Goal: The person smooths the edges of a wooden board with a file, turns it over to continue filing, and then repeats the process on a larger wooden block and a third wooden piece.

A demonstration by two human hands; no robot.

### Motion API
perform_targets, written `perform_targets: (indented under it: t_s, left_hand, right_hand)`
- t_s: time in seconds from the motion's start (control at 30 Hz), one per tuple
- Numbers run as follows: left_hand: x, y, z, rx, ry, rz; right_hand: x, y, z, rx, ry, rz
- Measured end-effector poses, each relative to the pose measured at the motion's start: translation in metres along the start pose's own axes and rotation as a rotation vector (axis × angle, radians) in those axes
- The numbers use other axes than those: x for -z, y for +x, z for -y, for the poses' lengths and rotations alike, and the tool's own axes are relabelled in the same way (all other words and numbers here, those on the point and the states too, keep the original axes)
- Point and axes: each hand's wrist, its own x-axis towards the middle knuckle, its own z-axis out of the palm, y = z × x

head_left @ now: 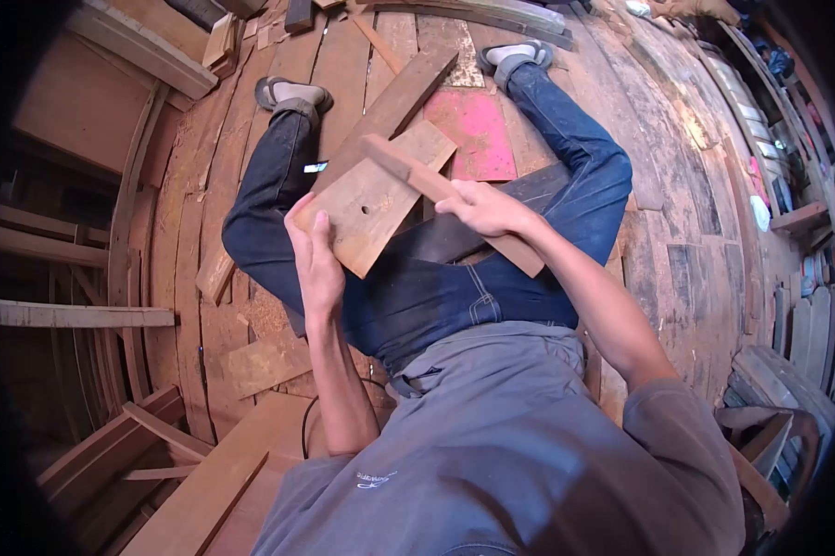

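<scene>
I am sitting on a plank floor with my legs spread. My left hand [314, 252] grips the near left edge of a flat wooden board [371, 199] with a small hole in its face, holding it tilted over my lap. My right hand [485, 209] is closed around a long narrow wooden bar [416, 170] that lies across the board's right edge and runs down past my wrist. A dark plank [455, 236] rests across my thighs beneath them.
A long brown plank [394, 104] and a pink panel [478, 130] lie on the floor between my feet. Loose offcuts and boards [209, 482] are stacked at the lower left. More timber [149, 51] lies at the upper left, shelves [779, 139] at the right.
</scene>
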Motion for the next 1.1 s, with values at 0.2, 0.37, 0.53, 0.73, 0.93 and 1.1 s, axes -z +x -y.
perform_targets:
  t_s: [0.2,0.37,0.53,0.73,0.93,1.1]
  left_hand:
    - [0.008,0.002,0.002,-0.102,0.141,0.156]
    - [0.024,0.007,-0.009,-0.221,0.272,0.256]
    - [0.018,0.01,-0.003,-0.267,0.25,0.203]
    - [0.018,0.004,-0.005,-0.249,0.133,0.205]
    - [0.007,0.007,-0.016,-0.27,0.288,0.208]
    - [0.021,0.008,-0.002,-0.289,0.212,0.203]
  right_hand:
    - [-0.002,-0.035,0.038,0.039,-0.01,0.042]
    - [0.002,-0.031,-0.001,0.032,0.034,-0.144]
    - [-0.02,-0.029,0.026,0.037,0.046,-0.308]
    - [-0.015,-0.042,0.007,0.063,0.006,-0.267]
    - [-0.011,-0.02,-0.029,-0.16,-0.07,-0.407]
    - [-0.016,-0.053,0.025,0.002,-0.056,-0.154]
